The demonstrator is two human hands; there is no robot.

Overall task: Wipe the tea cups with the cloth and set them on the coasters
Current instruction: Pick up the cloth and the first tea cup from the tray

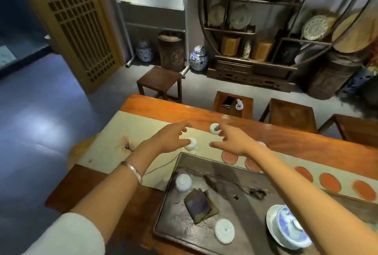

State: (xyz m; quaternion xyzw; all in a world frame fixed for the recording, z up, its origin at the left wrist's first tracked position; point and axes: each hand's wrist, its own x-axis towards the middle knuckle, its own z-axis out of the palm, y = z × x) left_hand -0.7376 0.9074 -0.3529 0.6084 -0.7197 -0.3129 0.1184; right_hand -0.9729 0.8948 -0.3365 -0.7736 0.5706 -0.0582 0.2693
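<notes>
Hands first: my left hand [172,137] and right hand [231,139] both reach out over the bench [286,132], fingers spread and loose, holding nothing. My left fingertips are at or just short of a small white tea cup [191,144] standing upside down on the pale runner [131,132]; I cannot tell whether they touch it. My right fingers hover near a second upturned cup [214,128] farther back.

Risk, as I judge it: the cups are small, smooth and light, so a hurried pinch could tip one or skid it across the runner, perhaps onto the dark stone tea tray [184,220] just in front. The folded cloth [199,206] lies on that tray, well apart from both hands, so either hand must come back for it before any wiping. Another white cup [183,182] sits on the tray beside the cloth.

Round orange coasters [229,157] run in a row along the runner to my right, all bare. A blue-and-white lidded bowl [290,227] sits at the tray's near corner.

Beyond the bench stand wooden stools [159,83], blue-and-white jars [198,58] on the floor, and a round display shelf [255,29] of plates.
</notes>
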